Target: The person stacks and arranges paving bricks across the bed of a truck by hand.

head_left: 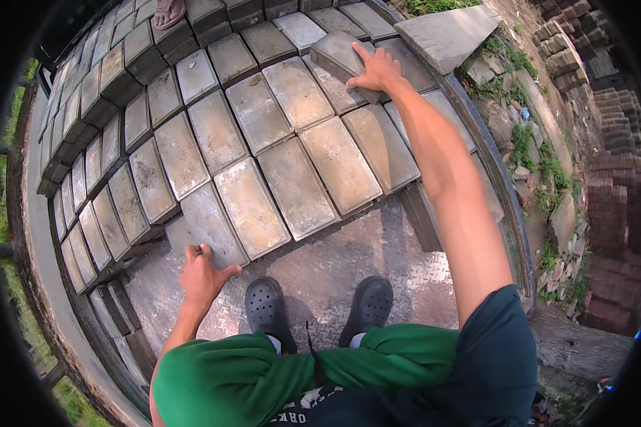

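Grey concrete paving blocks lie in stepped, tightly packed rows before me. My right hand (379,70) reaches to the far right and grips a paving block (337,57), its fingers and thumb spread across the near end. That block sits raised and askew on top of its neighbours. Closer in, at the front left, my left hand (205,279) holds the near end of another paving block (212,222), with the thumb at its right corner and the fingers along its left side. The underside of this block and part of my grip are hidden.
My feet in dark clogs (269,309) stand on a metal tread-plate floor (320,263). A raised side rail (502,192) bounds the right. A concrete slab (449,35) sits at the far right corner. Someone's sandalled foot (169,13) rests on the higher blocks. Stacked reddish blocks (616,220) stand outside.
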`<state>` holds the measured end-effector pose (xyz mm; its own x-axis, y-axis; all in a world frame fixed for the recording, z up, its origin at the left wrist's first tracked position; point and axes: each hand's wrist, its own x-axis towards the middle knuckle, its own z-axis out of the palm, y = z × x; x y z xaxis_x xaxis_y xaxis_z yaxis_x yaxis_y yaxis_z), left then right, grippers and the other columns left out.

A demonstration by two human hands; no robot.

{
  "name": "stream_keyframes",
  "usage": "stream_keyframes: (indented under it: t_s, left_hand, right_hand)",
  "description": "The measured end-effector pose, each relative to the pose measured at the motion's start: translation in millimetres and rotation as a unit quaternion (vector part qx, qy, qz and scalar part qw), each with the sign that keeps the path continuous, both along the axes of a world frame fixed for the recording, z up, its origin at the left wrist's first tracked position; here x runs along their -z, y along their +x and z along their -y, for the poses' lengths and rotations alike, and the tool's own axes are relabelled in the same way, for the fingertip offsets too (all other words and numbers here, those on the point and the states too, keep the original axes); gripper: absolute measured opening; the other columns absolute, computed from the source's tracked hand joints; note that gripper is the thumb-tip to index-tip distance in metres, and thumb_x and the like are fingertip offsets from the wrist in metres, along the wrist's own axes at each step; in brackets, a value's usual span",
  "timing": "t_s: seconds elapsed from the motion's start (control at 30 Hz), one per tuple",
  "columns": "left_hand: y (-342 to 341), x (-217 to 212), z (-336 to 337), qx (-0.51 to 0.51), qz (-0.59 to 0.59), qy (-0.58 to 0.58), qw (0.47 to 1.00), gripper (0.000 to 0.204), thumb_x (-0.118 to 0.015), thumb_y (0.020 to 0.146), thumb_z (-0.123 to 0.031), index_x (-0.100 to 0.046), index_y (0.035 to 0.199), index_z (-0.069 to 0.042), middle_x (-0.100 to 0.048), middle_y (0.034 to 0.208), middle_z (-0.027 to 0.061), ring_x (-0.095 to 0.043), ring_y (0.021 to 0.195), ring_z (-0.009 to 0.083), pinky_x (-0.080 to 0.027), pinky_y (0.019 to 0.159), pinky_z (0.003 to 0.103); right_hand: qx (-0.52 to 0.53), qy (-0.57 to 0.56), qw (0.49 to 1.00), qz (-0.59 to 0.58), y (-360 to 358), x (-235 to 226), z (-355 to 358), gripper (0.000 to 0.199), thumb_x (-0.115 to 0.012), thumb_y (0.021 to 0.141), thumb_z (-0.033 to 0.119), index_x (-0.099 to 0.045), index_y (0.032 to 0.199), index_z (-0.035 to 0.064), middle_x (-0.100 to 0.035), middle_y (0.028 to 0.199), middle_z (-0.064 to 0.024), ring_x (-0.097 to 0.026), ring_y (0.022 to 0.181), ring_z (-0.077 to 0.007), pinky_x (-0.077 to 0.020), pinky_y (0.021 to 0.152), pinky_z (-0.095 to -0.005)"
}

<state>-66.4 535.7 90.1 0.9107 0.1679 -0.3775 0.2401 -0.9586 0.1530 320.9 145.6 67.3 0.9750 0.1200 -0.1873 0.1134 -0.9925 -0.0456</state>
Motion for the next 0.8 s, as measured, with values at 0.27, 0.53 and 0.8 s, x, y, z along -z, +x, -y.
stream_keyframes:
  t_s: [0.27, 0.53, 0.8]
  left_hand:
    - [-1.5, 0.4, -0.1, -0.002, -0.017, 0.008, 1.0, 0.084, -0.086, 0.06, -0.051, -0.06, 0.113, 0.008, -0.056, 0.115, 0.0241, -0.065, 0.094, 0.0405, -0.054, 0.076, 0.045]
    - [-6.9, 9.0, -5.9, 0.023, -0.004, 0.012, 1.0, 0.084, -0.086, 0.061, -0.05, -0.059, 0.116, 0.008, -0.055, 0.12, 0.0249, -0.064, 0.097, 0.0411, -0.054, 0.079, 0.046]
    - [-11.6, 16.2, -1.5, 0.002, 0.018, 0.002, 1.0, 0.089, -0.086, 0.062, -0.049, -0.056, 0.124, 0.008, -0.054, 0.122, 0.0239, -0.063, 0.099, 0.041, -0.053, 0.08, 0.045]
  right_hand:
    - [0.063, 0.047, 0.997, -0.008, -52.0, -16.1, -11.0, 0.108, -0.081, 0.06, 0.052, -0.029, 0.151, 0.0295, -0.038, 0.142, -0.0293, -0.042, 0.13, -0.0462, -0.0354, 0.102, -0.0582]
    - [0.023, 0.051, 0.997, -0.054, -196.4, -54.0, 41.5, 0.101, -0.08, 0.064, 0.046, -0.033, 0.151, 0.0259, -0.042, 0.134, -0.0297, -0.045, 0.122, -0.0453, -0.0372, 0.097, -0.0541]
    - [0.082, 0.069, 0.994, 0.003, -363.6, -69.0, 124.5, 0.102, -0.084, 0.061, 0.038, -0.035, 0.15, 0.0243, -0.04, 0.137, -0.0287, -0.041, 0.124, -0.0425, -0.0312, 0.1, -0.0497]
